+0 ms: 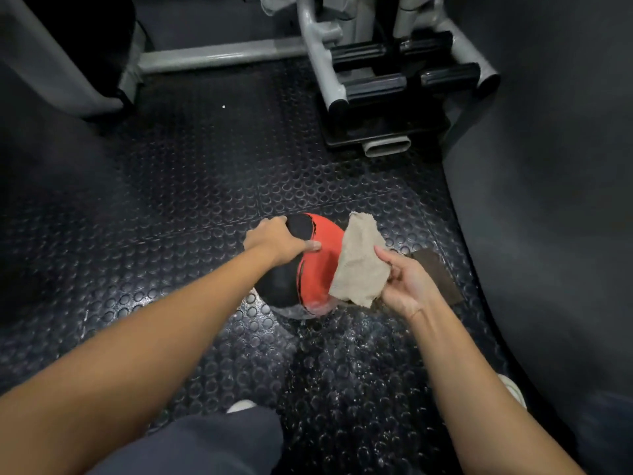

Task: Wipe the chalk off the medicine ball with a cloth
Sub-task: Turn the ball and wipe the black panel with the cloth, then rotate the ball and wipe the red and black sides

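A red and black medicine ball [317, 269] rests on the studded rubber floor in the middle of the view. White chalk smears show on its lower edge, near the floor. My left hand [279, 240] lies on the ball's top left, palm down, fingers spread over it. My right hand [407, 281] is to the right of the ball and pinches a beige cloth [359, 262] between thumb and fingers. The cloth hangs flat against the ball's red right side.
A grey gym machine frame [342, 80] with black padded rollers stands at the back. Dark padded surfaces [548, 200] rise at the right and left. A brown flat object [440, 274] lies behind my right hand. Chalk dust speckles the floor [342, 344] below the ball.
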`<state>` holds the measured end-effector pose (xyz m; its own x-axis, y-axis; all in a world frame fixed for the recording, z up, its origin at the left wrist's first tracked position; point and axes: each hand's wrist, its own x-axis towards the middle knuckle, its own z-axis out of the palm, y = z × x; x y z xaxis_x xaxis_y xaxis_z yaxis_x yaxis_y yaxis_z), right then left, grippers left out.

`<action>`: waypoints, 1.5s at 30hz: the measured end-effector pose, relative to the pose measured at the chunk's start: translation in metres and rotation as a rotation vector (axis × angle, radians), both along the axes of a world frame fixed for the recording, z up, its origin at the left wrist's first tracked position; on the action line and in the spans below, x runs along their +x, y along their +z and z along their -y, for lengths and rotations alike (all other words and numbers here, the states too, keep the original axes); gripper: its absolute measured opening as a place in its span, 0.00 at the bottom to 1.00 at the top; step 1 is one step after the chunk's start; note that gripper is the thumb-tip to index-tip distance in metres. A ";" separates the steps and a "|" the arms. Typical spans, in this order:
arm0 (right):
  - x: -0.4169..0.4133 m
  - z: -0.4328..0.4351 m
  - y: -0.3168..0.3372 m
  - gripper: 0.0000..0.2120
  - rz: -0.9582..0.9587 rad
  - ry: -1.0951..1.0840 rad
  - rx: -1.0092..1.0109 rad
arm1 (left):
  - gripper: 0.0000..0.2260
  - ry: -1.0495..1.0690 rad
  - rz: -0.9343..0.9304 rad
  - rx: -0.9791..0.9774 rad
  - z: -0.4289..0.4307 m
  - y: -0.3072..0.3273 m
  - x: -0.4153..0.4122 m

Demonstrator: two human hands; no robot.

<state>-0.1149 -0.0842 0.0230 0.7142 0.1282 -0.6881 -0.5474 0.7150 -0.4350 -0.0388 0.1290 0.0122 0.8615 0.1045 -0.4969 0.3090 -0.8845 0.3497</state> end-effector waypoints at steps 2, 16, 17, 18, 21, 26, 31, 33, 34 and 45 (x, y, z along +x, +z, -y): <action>0.003 0.015 -0.004 0.10 -0.044 0.025 -0.137 | 0.52 -0.022 0.012 0.004 0.008 0.008 -0.005; 0.016 0.026 -0.030 0.12 0.067 -0.071 -0.835 | 0.29 -0.145 0.300 0.029 -0.022 -0.013 0.011; 0.020 0.029 -0.036 0.10 0.078 -0.045 -0.841 | 0.25 -0.163 0.350 0.007 -0.024 -0.016 0.009; 0.024 0.030 -0.039 0.06 0.109 0.008 -0.866 | 0.22 -0.167 0.387 -0.011 -0.025 -0.018 0.007; 0.036 0.023 -0.051 0.09 0.262 0.213 -0.925 | 0.20 -0.147 0.422 -0.032 -0.026 -0.021 0.009; 0.043 -0.009 -0.072 0.12 0.353 0.336 -1.018 | 0.32 -0.250 0.308 -0.051 -0.025 -0.017 0.017; 0.045 -0.029 -0.086 0.11 0.682 0.299 -1.381 | 0.43 -0.352 0.177 -0.013 -0.027 -0.013 0.022; 0.044 -0.036 -0.093 0.14 0.719 0.345 -1.475 | 0.42 -0.351 0.176 -0.001 -0.025 -0.013 0.023; 0.044 -0.039 -0.095 0.16 0.726 0.352 -1.524 | 0.42 -0.349 0.172 -0.003 -0.025 -0.013 0.023; 0.100 -0.034 -0.090 0.11 0.649 0.414 -1.413 | 0.42 -0.323 0.188 0.009 -0.019 -0.013 0.014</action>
